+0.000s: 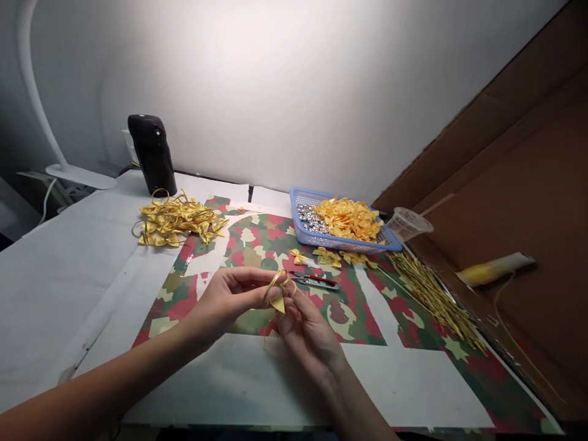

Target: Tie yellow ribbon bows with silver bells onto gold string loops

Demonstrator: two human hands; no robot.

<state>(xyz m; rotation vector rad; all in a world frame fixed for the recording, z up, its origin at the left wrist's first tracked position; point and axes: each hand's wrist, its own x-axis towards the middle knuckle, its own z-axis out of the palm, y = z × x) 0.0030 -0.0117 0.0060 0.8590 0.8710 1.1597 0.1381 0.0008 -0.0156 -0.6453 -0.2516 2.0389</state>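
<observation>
My left hand [232, 297] pinches a small yellow ribbon bow [278, 302] with a loop of gold cord standing up from it. My right hand [307, 324] meets it at the fingertips, closed on the same bow's right side, with thin cord across its fingers. Part of the bow is hidden behind the fingers. Just beyond the right hand lies a pair of thread snips [316, 282] on the patterned sheet. A few loose yellow bows [328, 256] lie in a row behind the snips.
A heap of corded bows [179, 220] sits at the left, before a black device [154, 153]. At the back, a blue basket [349, 246] holds yellow bows and silver bells. Gold cords [436, 300], a plastic cup [407, 225] and a cardboard wall [519, 184] are at the right.
</observation>
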